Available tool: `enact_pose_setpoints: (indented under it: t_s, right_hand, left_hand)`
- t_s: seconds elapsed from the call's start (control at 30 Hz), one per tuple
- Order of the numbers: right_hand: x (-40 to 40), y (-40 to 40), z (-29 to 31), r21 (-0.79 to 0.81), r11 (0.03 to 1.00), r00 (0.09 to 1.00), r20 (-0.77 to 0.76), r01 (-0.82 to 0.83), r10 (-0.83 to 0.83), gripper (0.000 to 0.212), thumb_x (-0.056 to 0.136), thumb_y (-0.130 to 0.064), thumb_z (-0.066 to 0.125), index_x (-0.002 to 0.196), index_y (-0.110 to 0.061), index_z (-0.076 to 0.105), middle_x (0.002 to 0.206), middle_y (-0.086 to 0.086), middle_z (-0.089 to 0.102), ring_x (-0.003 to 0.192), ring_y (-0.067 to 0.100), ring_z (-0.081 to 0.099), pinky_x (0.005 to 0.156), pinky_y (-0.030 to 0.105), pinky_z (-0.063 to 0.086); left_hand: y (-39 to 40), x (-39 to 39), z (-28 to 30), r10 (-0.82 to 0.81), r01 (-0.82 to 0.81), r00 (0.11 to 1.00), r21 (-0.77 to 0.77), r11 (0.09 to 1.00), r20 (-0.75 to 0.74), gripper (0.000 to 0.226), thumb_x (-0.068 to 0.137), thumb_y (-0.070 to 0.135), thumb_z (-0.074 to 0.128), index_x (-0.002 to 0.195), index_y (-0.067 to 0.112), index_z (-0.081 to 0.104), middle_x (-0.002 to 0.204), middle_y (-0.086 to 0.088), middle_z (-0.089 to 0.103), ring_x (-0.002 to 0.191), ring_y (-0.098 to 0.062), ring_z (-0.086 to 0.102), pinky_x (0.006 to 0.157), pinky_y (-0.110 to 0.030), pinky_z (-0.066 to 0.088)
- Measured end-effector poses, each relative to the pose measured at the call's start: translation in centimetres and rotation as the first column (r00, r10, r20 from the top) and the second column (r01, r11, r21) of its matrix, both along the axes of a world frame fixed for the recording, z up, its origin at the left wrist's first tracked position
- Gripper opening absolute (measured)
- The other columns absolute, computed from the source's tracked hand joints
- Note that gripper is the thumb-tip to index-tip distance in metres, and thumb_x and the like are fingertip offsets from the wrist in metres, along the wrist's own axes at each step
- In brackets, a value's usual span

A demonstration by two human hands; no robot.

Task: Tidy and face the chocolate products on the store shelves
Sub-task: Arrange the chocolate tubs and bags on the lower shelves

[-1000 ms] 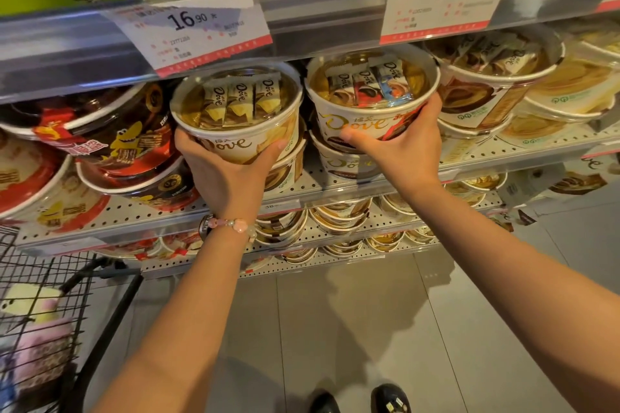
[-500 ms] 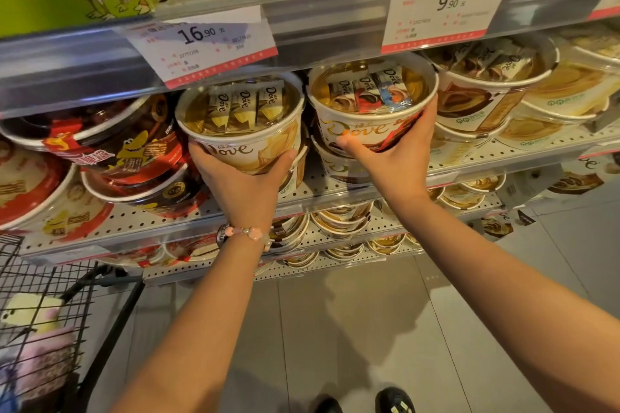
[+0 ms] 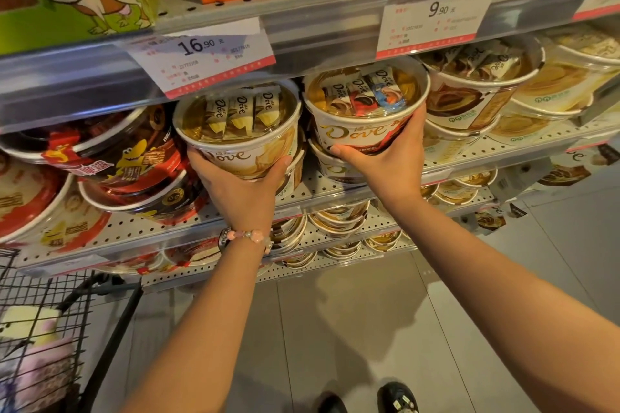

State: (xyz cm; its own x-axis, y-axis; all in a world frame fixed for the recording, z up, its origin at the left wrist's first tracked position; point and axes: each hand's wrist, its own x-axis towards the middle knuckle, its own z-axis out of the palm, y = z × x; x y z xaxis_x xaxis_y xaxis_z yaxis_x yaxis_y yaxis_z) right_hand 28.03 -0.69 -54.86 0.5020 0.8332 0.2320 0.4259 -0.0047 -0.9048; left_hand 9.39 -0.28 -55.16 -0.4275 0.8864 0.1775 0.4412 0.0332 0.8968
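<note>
A cream Dove tub (image 3: 240, 131) is cupped from below by the left hand (image 3: 240, 188), thumb and fingers curled round its base. A red-banded Dove tub (image 3: 364, 111) just to the right is gripped the same way by the right hand (image 3: 382, 161). Both tubs are held at the middle shelf (image 3: 339, 189), on stacked tubs, tilted so the clear lids and logos face near. Wrapped bars are seen lying side by side inside each.
</note>
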Motion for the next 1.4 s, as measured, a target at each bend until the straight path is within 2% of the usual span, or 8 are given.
enact_pose_setpoints:
  t_s: [0.23,0.37,0.43,0.6,0.77,0.93,1.17,1.4]
  right_hand:
    - [0.3,-0.1,0.5,-0.028,0.998,0.998,-0.028,-0.055,0.054,0.134,0.045,-0.058,0.086,0.148,-0.02,0.01,0.149,0.001,0.032,0.138,0.015,0.032,0.111,0.04,0.035]
    - [1.4,-0.9,1.0,-0.028,0.989,0.989,-0.034,-0.142,0.142,0.13,0.052,-0.057,0.083,0.15,-0.019,0.007,0.152,0.002,0.028,0.14,0.015,0.028,0.113,0.042,0.032]
    - [2.1,-2.1,1.1,-0.006,0.985,0.984,-0.056,-0.171,0.17,0.12,0.061,-0.052,0.081,0.15,-0.017,0.009,0.153,0.002,0.026,0.141,0.014,0.027,0.114,0.04,0.03]
    - [4.6,-5.8,1.0,0.055,0.987,0.988,-0.045,-0.148,0.15,0.074,0.084,-0.029,0.065,0.145,-0.012,0.026,0.141,0.001,0.041,0.131,0.009,0.04,0.11,0.028,0.035]
    - [10.4,-7.2,0.1,0.103,0.991,0.996,-0.013,-0.081,0.083,0.064,0.084,-0.013,0.062,0.14,-0.006,0.032,0.137,0.006,0.045,0.126,0.014,0.044,0.107,0.035,0.038]
    - [16.8,-7.6,-0.8,0.06,0.998,0.999,-0.033,0.007,-0.005,0.073,0.081,-0.015,0.066,0.143,-0.004,0.028,0.141,0.007,0.038,0.13,0.018,0.039,0.105,0.016,0.032]
    - [24.2,-5.4,-3.1,-0.069,0.991,0.993,-0.03,0.115,-0.117,0.086,0.076,-0.021,0.075,0.143,-0.006,0.025,0.144,0.01,0.031,0.135,0.023,0.033,0.114,0.039,0.027]
    - [26.2,-1.9,-4.5,-0.048,0.997,0.988,-0.138,0.061,-0.067,0.113,0.065,-0.027,0.085,0.148,-0.005,0.012,0.151,0.012,0.023,0.14,0.018,0.023,0.1,-0.005,0.011]
  left_hand:
    - [-0.2,0.1,0.2,-0.052,0.054,0.996,-0.033,0.998,0.067,0.118,0.041,0.08,0.062,0.124,-0.002,0.05,0.122,-0.017,0.058,0.112,-0.029,0.057,0.087,-0.028,0.043]
    - [-1.8,1.7,1.0,0.055,-0.06,0.997,0.104,0.993,0.05,0.122,0.057,0.046,0.084,0.146,0.003,0.013,0.15,-0.012,0.022,0.135,-0.009,0.019,0.106,-0.009,0.015]
    - [-3.0,2.8,1.0,0.117,-0.11,0.993,0.181,0.977,-0.03,0.116,0.066,0.045,0.079,0.146,-0.001,0.009,0.149,-0.014,0.016,0.137,-0.013,0.011,0.112,-0.018,0.008]
    - [-5.2,7.2,0.8,0.091,-0.066,0.992,0.259,0.964,-0.087,0.075,0.085,0.044,0.058,0.133,-0.009,0.036,0.137,-0.02,0.038,0.13,-0.027,0.035,0.113,-0.032,0.026]
    - [-6.6,14.4,2.0,-0.036,0.034,0.999,0.227,0.973,0.005,0.049,0.077,0.02,0.067,0.116,0.004,0.043,0.11,-0.01,0.051,0.101,-0.023,0.052,0.083,-0.037,0.047]
    - [-6.4,21.3,0.8,-0.122,0.105,0.989,0.193,0.976,0.08,0.07,0.073,0.014,0.07,0.131,0.002,0.03,0.101,0.011,0.046,0.092,-0.015,0.053,0.08,-0.031,0.048]
    - [-5.4,27.9,-2.2,-0.071,0.07,0.99,0.017,0.997,0.123,0.085,0.068,0.011,0.08,0.134,0.004,0.027,0.112,-0.007,0.047,0.104,-0.022,0.051,0.09,-0.034,0.047]
    - [-2.4,31.1,-3.2,0.003,0.007,0.994,-0.087,0.996,0.113,0.118,0.056,0.027,0.088,0.143,0.006,0.012,0.146,-0.012,0.024,0.133,-0.019,0.028,0.103,-0.014,0.022]
